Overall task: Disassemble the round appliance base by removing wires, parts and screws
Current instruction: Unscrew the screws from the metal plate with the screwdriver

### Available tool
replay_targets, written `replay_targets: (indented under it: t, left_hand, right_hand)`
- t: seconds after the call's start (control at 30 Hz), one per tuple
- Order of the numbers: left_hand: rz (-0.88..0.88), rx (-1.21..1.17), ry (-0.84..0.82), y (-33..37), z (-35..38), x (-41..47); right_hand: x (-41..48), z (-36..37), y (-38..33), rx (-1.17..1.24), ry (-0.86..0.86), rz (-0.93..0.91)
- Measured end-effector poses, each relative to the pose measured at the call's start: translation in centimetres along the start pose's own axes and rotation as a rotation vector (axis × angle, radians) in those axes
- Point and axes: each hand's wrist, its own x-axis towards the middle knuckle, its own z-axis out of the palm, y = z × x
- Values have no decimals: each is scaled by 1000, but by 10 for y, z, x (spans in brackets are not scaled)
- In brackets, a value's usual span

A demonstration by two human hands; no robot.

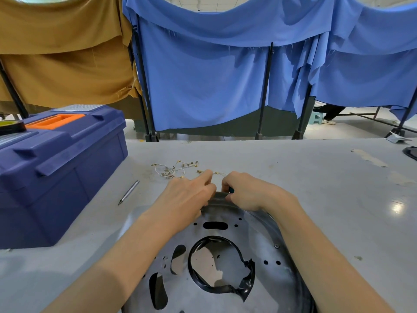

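Observation:
The round metal appliance base (252,236) lies flat on the table in front of me, with several holes and a large centre opening ringed by torn black tape (239,288). My left hand (187,197) and my right hand (246,190) meet at its far rim. Both pinch a dark strip (220,196) that lifts off that rim. A dark green tool tip shows inside my right hand's curled fingers. A small screw (276,246) sits near the right rim. Removed white wires with brass terminals (174,169) lie on the table beyond my hands.
A blue toolbox (56,168) with an orange handle stands at the left, a tape roll (10,127) on its lid. A metal pen-like tool (129,192) lies between toolbox and base. Blue and tan cloth screens hang behind the grey table (316,177). A dark object (411,152) sits at the right edge.

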Motion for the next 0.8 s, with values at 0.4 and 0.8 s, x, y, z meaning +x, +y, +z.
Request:
replay_targets:
  t: [0.4, 0.8]
  left_hand:
    - [-16, -43, -71, -4, 2, 2]
    - [50, 160, -110, 2, 2, -2]
  right_hand:
    - [0, 0, 0, -5, 3, -5]
    - [0, 0, 0, 3, -1, -6]
